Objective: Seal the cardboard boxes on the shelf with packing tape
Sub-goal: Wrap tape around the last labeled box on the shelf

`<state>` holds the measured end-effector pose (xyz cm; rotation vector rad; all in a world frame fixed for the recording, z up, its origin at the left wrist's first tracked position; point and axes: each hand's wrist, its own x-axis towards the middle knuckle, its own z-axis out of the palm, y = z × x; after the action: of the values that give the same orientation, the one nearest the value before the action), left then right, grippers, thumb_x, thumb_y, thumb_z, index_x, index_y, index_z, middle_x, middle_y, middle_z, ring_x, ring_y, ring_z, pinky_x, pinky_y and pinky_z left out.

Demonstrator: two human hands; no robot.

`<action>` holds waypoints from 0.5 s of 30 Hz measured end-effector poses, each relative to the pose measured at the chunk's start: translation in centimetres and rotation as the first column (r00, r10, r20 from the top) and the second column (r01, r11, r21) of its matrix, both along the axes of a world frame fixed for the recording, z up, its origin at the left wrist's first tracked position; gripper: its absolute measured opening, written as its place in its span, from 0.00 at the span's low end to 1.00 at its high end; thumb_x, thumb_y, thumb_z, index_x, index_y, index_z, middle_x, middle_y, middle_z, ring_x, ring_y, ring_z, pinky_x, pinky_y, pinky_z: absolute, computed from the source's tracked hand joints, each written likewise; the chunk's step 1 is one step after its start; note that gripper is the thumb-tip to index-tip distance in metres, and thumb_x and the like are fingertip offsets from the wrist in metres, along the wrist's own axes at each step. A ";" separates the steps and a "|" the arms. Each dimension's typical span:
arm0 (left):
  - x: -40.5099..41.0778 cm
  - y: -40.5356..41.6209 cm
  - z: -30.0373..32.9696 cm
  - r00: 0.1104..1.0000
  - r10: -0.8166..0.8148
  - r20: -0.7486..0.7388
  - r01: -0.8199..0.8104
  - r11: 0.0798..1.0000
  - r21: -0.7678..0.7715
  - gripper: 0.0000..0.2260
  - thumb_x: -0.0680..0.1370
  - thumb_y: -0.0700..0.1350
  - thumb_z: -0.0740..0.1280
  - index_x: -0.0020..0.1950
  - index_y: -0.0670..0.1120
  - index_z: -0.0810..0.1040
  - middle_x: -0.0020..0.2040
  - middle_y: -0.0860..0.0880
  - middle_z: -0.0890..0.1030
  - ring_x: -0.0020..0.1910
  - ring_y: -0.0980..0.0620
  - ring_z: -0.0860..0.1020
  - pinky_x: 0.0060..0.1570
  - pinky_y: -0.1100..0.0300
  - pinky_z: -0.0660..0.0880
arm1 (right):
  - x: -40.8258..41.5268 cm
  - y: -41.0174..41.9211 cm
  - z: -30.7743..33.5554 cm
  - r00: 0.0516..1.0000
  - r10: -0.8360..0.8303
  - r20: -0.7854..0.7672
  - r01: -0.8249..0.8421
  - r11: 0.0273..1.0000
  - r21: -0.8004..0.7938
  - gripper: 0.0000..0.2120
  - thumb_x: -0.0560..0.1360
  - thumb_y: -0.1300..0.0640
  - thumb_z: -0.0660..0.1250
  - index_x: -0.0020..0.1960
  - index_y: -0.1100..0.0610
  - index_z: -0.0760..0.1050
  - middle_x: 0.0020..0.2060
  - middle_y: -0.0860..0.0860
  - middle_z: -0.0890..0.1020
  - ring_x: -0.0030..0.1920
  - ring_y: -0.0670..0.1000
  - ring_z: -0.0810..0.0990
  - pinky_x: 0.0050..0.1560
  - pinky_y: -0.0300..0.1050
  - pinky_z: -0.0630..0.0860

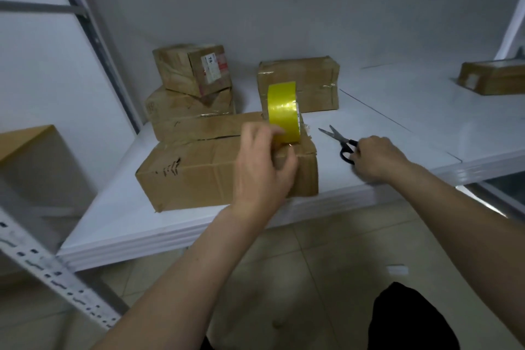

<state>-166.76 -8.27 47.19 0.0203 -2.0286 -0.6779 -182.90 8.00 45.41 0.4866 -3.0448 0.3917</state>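
A large cardboard box (196, 170) lies at the front of the white shelf (397, 128), its top flaps meeting along a dark seam. A yellow roll of packing tape (284, 109) stands on edge on the box's right end. My left hand (262, 167) grips the lower part of the roll and rests against the box's right front corner. Black-handled scissors (339, 140) lie on the shelf to the right of the box. My right hand (376, 158) has its fingers curled at the scissor handles, blurred by motion.
Two stacked boxes (193, 85) and another box (301, 82) stand at the back of the shelf. One more box (494, 77) lies far right. A perforated metal upright (51, 270) crosses the lower left. A further box (31, 156) sits at the left. Tiled floor below.
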 end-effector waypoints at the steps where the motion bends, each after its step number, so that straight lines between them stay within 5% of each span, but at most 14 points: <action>1: 0.0 -0.2 1.0 0.995 0.034 0.089 -0.041 0.996 0.074 0.16 0.72 0.41 0.73 0.58 0.43 0.75 0.55 0.49 0.69 0.53 0.48 0.75 0.54 0.60 0.73 | 0.1 0.2 -0.3 1.000 0.012 -0.026 -0.011 1.000 0.022 0.12 0.80 0.56 0.58 0.54 0.63 0.74 0.54 0.60 0.76 0.55 0.60 0.72 0.45 0.46 0.67; 4: -1.0 -2.1 3.7 0.890 -0.006 0.457 -0.089 0.978 0.187 0.40 0.70 0.47 0.77 0.76 0.45 0.59 0.70 0.46 0.66 0.71 0.46 0.65 0.69 0.60 0.62 | 0.5 0.4 -0.3 0.997 0.014 -0.081 -0.013 1.000 0.020 0.11 0.80 0.56 0.59 0.53 0.63 0.75 0.52 0.59 0.77 0.54 0.59 0.73 0.43 0.46 0.67; 7: -2.5 -4.0 5.5 0.709 -0.296 0.640 0.117 0.945 0.307 0.49 0.68 0.49 0.80 0.79 0.50 0.52 0.66 0.53 0.73 0.66 0.53 0.73 0.65 0.61 0.68 | 0.4 0.5 0.4 0.998 -0.024 -0.058 0.024 1.000 -0.012 0.12 0.77 0.51 0.66 0.42 0.60 0.73 0.42 0.57 0.79 0.45 0.57 0.75 0.39 0.45 0.67; 11: -4.5 -4.5 5.9 0.586 -0.478 0.654 0.223 0.872 0.437 0.51 0.56 0.51 0.81 0.75 0.53 0.60 0.62 0.54 0.78 0.61 0.55 0.77 0.68 0.54 0.71 | 0.1 0.3 2.1 0.999 -0.036 0.039 0.036 0.999 0.012 0.15 0.69 0.52 0.74 0.35 0.58 0.69 0.31 0.52 0.74 0.33 0.53 0.74 0.32 0.41 0.66; 15: -5.3 -5.4 4.9 0.652 -0.573 0.497 0.268 0.787 0.556 0.47 0.56 0.42 0.81 0.72 0.51 0.65 0.61 0.50 0.80 0.60 0.52 0.79 0.63 0.55 0.75 | 0.2 0.1 4.1 0.988 -0.020 0.155 -0.004 0.988 0.153 0.17 0.65 0.56 0.76 0.38 0.57 0.67 0.34 0.51 0.73 0.33 0.51 0.72 0.32 0.41 0.66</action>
<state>-172.07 -13.67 52.13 0.0333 -2.5184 -1.6302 -182.71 8.13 49.47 0.4715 -3.2445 0.2049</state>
